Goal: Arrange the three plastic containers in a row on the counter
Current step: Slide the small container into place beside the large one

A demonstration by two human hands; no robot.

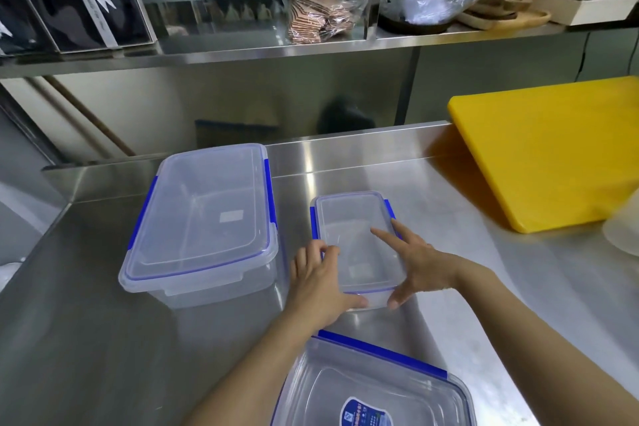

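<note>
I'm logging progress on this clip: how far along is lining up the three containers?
Done: the large container stands at the left of the counter. In hand: the left hand and right hand grip the small container beside it. Left: the labelled container sits nearer, out of line.

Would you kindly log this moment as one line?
hands: left, right gripping small clear blue-clipped plastic container | on steel counter

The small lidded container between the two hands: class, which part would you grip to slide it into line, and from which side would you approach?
Grip the small container by its two long side walls near the front end, coming from the front as the left hand and right hand do. It is narrow enough to bracket, and its lid is flat and slippery, offering little purchase.
</note>
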